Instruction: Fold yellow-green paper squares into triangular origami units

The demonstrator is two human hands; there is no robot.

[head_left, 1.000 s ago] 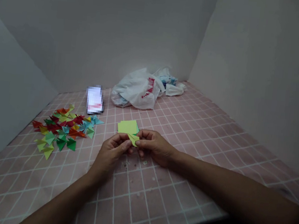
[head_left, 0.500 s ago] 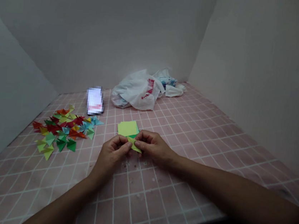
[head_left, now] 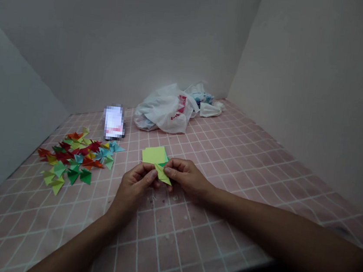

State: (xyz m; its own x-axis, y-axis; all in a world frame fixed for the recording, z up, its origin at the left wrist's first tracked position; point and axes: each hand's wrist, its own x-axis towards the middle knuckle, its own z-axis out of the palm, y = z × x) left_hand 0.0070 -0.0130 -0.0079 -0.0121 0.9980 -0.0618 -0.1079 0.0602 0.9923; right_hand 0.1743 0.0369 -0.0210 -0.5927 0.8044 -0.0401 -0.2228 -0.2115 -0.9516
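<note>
The small folded yellow-green paper piece [head_left: 164, 177] sits between the two hands, just above or on the pink worktop [head_left: 230, 167] with its white grid lines; which, I cannot tell. The left hand [head_left: 137, 181] has its grip clamped on the paper's left edge, thumb on the near side. The right hand [head_left: 186, 175] has its grip pinched on the upper right part, and a pointed corner juts below that thumb toward the lower right. Just beyond lies the stack of square yellow-green and green paper sheets [head_left: 153, 154].

A second ago, the piece looked more compact, its lower end under the right thumb; now the pointed corner shows clear of it. Against half a second ago, more creased face is exposed, while both hands stay almost in place.
</note>
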